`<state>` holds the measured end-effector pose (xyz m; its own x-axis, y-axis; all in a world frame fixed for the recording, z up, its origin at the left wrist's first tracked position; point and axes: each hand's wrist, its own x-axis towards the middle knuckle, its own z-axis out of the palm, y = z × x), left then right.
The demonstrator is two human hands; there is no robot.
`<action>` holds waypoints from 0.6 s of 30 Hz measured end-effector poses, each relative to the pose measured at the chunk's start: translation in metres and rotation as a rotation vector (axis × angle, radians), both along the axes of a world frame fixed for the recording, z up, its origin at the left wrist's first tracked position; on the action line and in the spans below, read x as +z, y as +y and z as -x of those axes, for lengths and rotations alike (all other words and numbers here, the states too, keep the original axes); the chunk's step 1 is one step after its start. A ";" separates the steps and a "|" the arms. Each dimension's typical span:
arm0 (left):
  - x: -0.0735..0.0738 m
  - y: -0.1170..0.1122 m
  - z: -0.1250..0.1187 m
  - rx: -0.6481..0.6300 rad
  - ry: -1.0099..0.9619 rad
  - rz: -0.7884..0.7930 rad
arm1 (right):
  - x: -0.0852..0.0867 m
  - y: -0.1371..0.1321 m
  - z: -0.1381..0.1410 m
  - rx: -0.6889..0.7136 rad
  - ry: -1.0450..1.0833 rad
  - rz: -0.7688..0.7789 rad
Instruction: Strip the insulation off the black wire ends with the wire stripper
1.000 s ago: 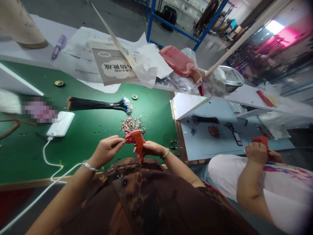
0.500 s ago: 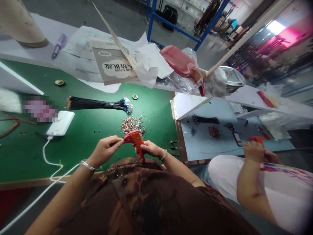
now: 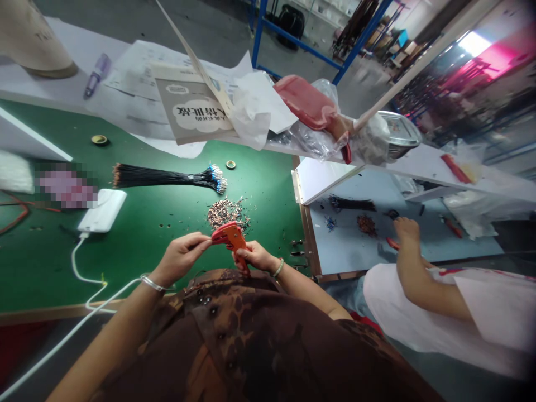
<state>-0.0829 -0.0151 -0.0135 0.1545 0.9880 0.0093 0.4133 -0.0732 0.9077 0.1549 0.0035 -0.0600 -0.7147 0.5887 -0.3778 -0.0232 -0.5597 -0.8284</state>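
Observation:
My right hand [image 3: 256,257] grips the handles of an orange and red wire stripper [image 3: 235,239], its jaw end pointing left. At that jaw end, my left hand [image 3: 184,255] is closed in a pinch, fingertips against the tool's nose. Whatever lies between those fingertips is too small to make out. Just beyond the stripper lies a loose pile of short stripped wire ends [image 3: 226,213] on the green table. Behind the pile rests a bundle of black wires [image 3: 161,177] with copper ends at the left and blue-and-silver ends at the right.
Two tape rolls [image 3: 230,165] and a white power bank [image 3: 103,211] with a white cable lie on the green mat [image 3: 142,240]. Papers and a booklet [image 3: 192,109] cover the raised shelf. At right, a co-worker's hand [image 3: 407,229] is over the adjoining grey-blue table [image 3: 343,240], near an orange-red tool.
My hands and the wire stripper have stayed almost still. The co-worker's hand has moved left and forward over the neighbouring table, and that person's orange-red tool is lower and farther left.

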 end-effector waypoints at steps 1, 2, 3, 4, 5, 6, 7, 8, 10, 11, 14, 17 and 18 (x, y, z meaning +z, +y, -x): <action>-0.001 0.000 0.000 0.005 -0.001 -0.001 | -0.001 -0.002 0.001 -0.022 0.004 0.021; -0.002 0.000 -0.001 0.011 -0.002 -0.001 | -0.002 -0.003 0.001 -0.038 0.012 0.048; -0.003 0.000 -0.001 0.018 -0.001 0.000 | -0.003 -0.004 0.002 -0.047 0.021 0.071; -0.004 0.000 -0.001 0.025 -0.001 0.003 | -0.003 -0.004 0.002 -0.042 0.031 0.080; -0.004 0.000 -0.002 0.031 -0.001 0.005 | -0.002 -0.004 0.001 -0.022 0.042 0.071; -0.005 0.000 -0.002 0.034 0.000 0.008 | -0.002 -0.003 0.001 0.009 0.055 0.048; -0.005 0.000 -0.002 0.038 0.000 0.010 | -0.001 -0.001 -0.001 0.041 0.071 0.018; -0.006 0.000 -0.002 0.041 -0.002 0.013 | 0.000 0.001 -0.002 0.071 0.089 -0.013; -0.006 -0.001 0.000 0.057 -0.003 0.017 | -0.002 0.006 -0.008 0.095 0.116 -0.058; -0.007 -0.002 0.001 0.068 -0.001 0.019 | -0.005 0.008 -0.011 0.079 0.116 -0.073; -0.011 -0.005 0.006 0.114 0.020 -0.003 | -0.022 0.012 -0.022 -0.005 -0.044 -0.166; -0.018 -0.008 0.009 0.144 0.063 -0.062 | -0.045 0.010 -0.032 0.066 -0.522 -0.482; -0.020 -0.009 0.009 0.147 0.084 -0.087 | -0.051 0.008 -0.035 0.140 -0.697 -0.621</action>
